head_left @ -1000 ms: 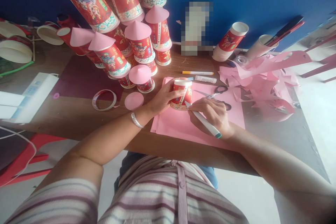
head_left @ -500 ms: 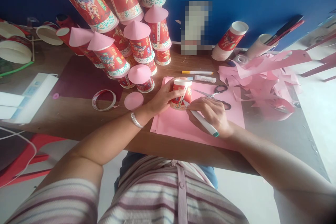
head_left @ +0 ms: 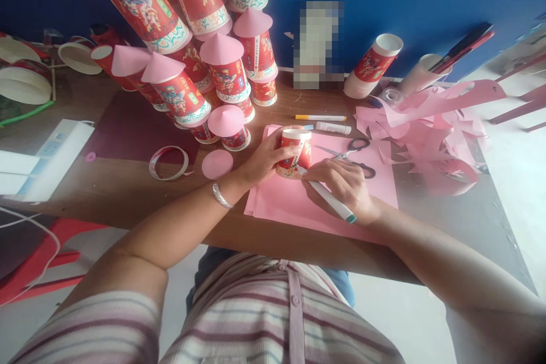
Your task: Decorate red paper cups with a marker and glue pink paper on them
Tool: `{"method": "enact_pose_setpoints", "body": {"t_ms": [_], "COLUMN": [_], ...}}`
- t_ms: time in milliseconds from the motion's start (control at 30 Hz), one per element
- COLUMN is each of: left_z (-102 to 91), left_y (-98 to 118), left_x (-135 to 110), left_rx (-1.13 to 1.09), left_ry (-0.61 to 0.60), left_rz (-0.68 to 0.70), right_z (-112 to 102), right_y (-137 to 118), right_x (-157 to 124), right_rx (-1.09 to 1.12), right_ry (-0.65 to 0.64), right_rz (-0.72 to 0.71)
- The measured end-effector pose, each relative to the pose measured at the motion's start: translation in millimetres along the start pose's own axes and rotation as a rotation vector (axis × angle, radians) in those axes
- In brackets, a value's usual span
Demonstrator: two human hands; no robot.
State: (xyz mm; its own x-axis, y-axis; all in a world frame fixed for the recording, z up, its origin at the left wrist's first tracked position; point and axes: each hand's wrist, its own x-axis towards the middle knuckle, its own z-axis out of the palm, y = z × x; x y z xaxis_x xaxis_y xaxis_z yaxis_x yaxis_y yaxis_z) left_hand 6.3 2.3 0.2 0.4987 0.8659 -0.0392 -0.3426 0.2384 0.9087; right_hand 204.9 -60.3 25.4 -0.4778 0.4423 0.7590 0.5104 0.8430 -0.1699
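My left hand [head_left: 269, 154] is wrapped round a red paper cup [head_left: 303, 153] and holds it over the pink paper sheets [head_left: 281, 199]. Orange drawn marks show on the pale band near the cup's base. In my right hand [head_left: 345, 185] is a white marker pen [head_left: 327, 199] with a green end, its tip at the lower part of the cup. Just beyond that hand lie black-handled scissors [head_left: 347, 154] on the pink paper. An orange-ended marker [head_left: 321, 118] and a white capped pen [head_left: 333, 128] rest behind the cup.
Red cups with pink cone tops [head_left: 222, 68] stand stacked at the back left. A tape roll [head_left: 168, 162] and a pink paper disc [head_left: 217, 164] lie left of the cup. Pink scraps [head_left: 443, 131], a cup stack [head_left: 373, 66] and a pen holder [head_left: 426, 73] are at the right.
The marker tip has shifted very slightly at the cup's lower band. Both hands keep their hold, and the other things stay where they were.
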Motion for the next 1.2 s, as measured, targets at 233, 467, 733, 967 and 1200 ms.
{"method": "enact_pose_setpoints", "body": {"t_ms": [233,467,733,967,1200], "left_z": [-0.3,-1.3,-1.6,-0.2,-0.8], "left_y": [-0.4,-0.4,-1.8,2.5,2.8], "left_x": [0.1,-0.2,-0.2,-0.8,-0.6], "left_rx": [0.002,-0.010,-0.014,-0.010,-0.030], "left_ry": [0.017,0.024,0.016,0.016,-0.040], "left_rz": [0.000,0.002,-0.004,0.029,0.059], "right_z": [-4.2,-6.1,-5.5,-4.4,-6.6], "right_y": [-0.4,0.1,0.5,1.4,-3.9], "right_x": [0.8,2.7,1.6,0.2,3.3], "right_rx": [0.025,-0.003,0.012,0.036,0.098], "right_ry": [-0.021,-0.026,-0.025,0.041,-0.009], "right_rz": [0.005,-0.006,-0.004,-0.047,-0.042]}}
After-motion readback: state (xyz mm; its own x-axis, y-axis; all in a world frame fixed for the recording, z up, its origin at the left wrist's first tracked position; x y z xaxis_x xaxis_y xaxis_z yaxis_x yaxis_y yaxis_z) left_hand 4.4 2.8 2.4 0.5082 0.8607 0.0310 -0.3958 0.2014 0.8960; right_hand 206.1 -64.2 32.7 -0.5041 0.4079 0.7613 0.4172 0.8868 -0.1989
